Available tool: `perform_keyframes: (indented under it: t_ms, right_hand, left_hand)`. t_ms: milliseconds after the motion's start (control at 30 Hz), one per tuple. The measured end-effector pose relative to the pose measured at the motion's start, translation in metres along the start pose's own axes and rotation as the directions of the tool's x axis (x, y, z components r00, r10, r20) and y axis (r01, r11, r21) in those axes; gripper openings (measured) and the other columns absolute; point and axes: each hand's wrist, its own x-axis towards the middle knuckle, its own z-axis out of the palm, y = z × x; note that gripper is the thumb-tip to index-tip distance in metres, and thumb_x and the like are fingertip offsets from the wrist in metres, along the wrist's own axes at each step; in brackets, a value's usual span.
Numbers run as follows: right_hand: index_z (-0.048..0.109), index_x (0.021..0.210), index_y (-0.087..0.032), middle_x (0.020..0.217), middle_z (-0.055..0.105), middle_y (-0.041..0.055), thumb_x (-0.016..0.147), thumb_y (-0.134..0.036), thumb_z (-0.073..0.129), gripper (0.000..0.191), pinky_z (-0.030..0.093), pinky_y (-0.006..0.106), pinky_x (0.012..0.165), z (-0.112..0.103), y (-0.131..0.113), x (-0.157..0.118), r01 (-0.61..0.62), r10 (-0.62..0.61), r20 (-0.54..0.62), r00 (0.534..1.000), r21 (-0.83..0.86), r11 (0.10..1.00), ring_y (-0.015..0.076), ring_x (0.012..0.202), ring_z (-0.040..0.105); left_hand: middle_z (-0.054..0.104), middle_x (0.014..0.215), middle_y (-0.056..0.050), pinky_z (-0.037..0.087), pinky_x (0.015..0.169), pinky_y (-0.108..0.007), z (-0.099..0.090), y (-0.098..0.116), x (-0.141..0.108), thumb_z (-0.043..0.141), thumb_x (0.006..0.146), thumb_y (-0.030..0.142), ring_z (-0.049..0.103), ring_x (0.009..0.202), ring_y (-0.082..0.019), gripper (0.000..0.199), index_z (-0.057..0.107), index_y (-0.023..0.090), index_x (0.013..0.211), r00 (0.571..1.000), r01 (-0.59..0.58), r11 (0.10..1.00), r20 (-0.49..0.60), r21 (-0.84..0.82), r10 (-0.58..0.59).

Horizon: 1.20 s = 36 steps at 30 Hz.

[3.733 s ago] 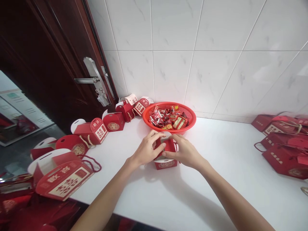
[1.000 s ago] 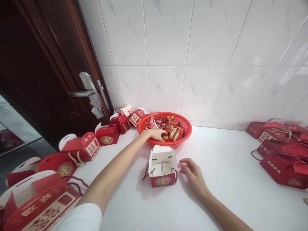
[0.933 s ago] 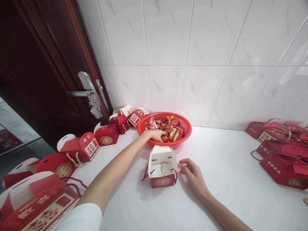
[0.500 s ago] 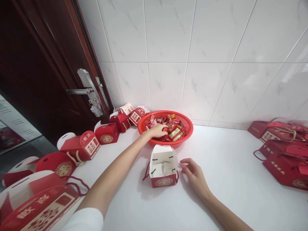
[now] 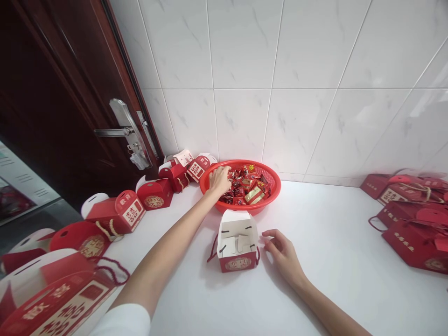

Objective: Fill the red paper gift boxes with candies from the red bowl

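Note:
My left hand [image 5: 220,181] is inside the left part of a red plastic basket [image 5: 276,189] of wrapped candies [image 5: 247,183]. Its fingers are bent down over the candies and partly hidden, so what they grip cannot be made out. In front of the basket stands a small red gift box [image 5: 238,263] with its top open. White inner walls with dark slots show, and dark red cords hang at its sides. My right hand [image 5: 283,252] rests on the table just right of the box, fingers loosely bent and apart, holding nothing.
Several red gift boxes [image 5: 119,212] line the table's left side, some with rope handles. More red boxes [image 5: 416,233] are grouped at the right. A tiled wall [image 5: 304,126] closes off the back, and a dark wooden door [image 5: 70,70] stands at the left.
My left hand has moved left within the basket, from the middle candies to those near the left rim. My right hand and the open box have stayed in place.

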Motion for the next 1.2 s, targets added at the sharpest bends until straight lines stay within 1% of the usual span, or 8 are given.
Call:
perform_keyframes:
  t_ms: [133,233,300,500,733,833,1033,1200]
  right_hand:
    - [0.063,0.094,-0.02,0.077,0.068,0.0063,0.082,-0.051,0.055,0.034,0.046,0.035,0.073,0.0,0.001,0.0,-0.011,0.011,0.017,1.0,0.005,1.0,0.0235,0.074,0.06]
    - [0.062,0.096,-0.02,0.078,0.068,0.0063,0.083,-0.05,0.054,0.034,0.045,0.035,0.073,0.0,0.002,0.0,-0.016,0.016,0.024,1.0,-0.004,1.0,0.0236,0.074,0.06]
    - [0.062,0.097,-0.02,0.078,0.067,0.006,0.083,-0.049,0.053,0.034,0.044,0.035,0.073,0.0,0.004,0.0,-0.011,0.011,0.026,1.0,-0.013,1.0,0.0236,0.075,0.06]
    - [0.062,0.097,-0.02,0.083,0.07,0.0074,0.082,-0.049,0.053,0.034,0.046,0.036,0.077,0.001,0.009,0.001,-0.005,0.005,0.03,1.0,-0.014,1.0,0.0243,0.078,0.062]
    - [0.065,0.095,-0.019,0.08,0.071,0.0072,0.081,-0.043,0.052,0.03,0.045,0.034,0.071,0.001,0.011,0.003,0.026,-0.025,0.014,1.0,-0.036,0.999,0.0232,0.074,0.061]
    - [0.066,0.094,-0.02,0.082,0.071,0.0069,0.08,-0.041,0.053,0.029,0.046,0.034,0.071,0.001,0.012,0.003,0.033,-0.033,0.007,0.999,-0.039,0.999,0.0227,0.074,0.061]
    - [0.067,0.093,-0.02,0.094,0.072,0.0086,0.08,-0.037,0.054,0.026,0.047,0.035,0.074,0.001,0.014,0.003,0.054,-0.054,-0.004,0.999,-0.032,0.998,0.0225,0.078,0.062]
    - [0.067,0.093,-0.02,0.096,0.072,0.0086,0.08,-0.036,0.054,0.024,0.048,0.035,0.074,0.001,0.015,0.004,0.059,-0.06,-0.008,0.998,-0.033,0.998,0.0221,0.078,0.062]
  left_hand:
    - [0.067,0.129,-0.01,0.045,0.107,-0.038,0.004,0.002,0.001,0.052,0.073,0.003,0.058,0.124,-0.028,0.049,0.072,0.019,0.116,0.958,-0.256,0.966,0.12,-0.045,0.26]
    - [0.072,0.117,-0.01,0.05,0.098,-0.035,0.009,0.004,0.001,0.058,0.075,0.012,0.066,0.11,-0.028,0.037,0.076,0.018,0.107,0.831,-0.397,0.913,0.388,-0.09,0.399]
    - [0.071,0.12,-0.013,0.051,0.094,-0.035,0.01,0.006,0.002,0.065,0.076,0.021,0.065,0.111,-0.03,0.04,0.073,0.016,0.114,0.777,-0.42,0.905,0.489,-0.065,0.396]
    - [0.061,0.136,-0.014,0.05,0.094,-0.034,0.002,0.012,-0.001,0.071,0.073,0.046,0.06,0.119,-0.031,0.069,0.06,0.021,0.136,0.765,-0.376,0.924,0.586,0.069,0.268]
    - [0.07,0.124,-0.008,0.049,0.08,-0.031,0.003,0.011,0.0,0.07,0.072,0.041,0.065,0.106,-0.03,0.059,0.066,0.028,0.129,0.702,-0.388,0.92,0.665,0.055,0.256]
    - [0.074,0.112,-0.006,0.048,0.074,-0.03,0.006,0.007,0.001,0.069,0.073,0.04,0.068,0.099,-0.029,0.053,0.069,0.026,0.124,0.736,-0.351,0.936,0.623,0.017,0.265]
    - [0.075,0.109,-0.008,0.049,0.084,-0.033,0.004,0.005,0.0,0.07,0.071,0.029,0.068,0.103,-0.03,0.043,0.072,0.022,0.114,0.915,-0.261,0.965,0.321,0.007,0.245]
    - [0.074,0.106,-0.008,0.05,0.085,-0.034,0.01,0.003,0.004,0.064,0.077,0.026,0.067,0.099,-0.026,0.037,0.065,0.02,0.114,0.975,-0.116,0.958,0.153,-0.264,0.16]
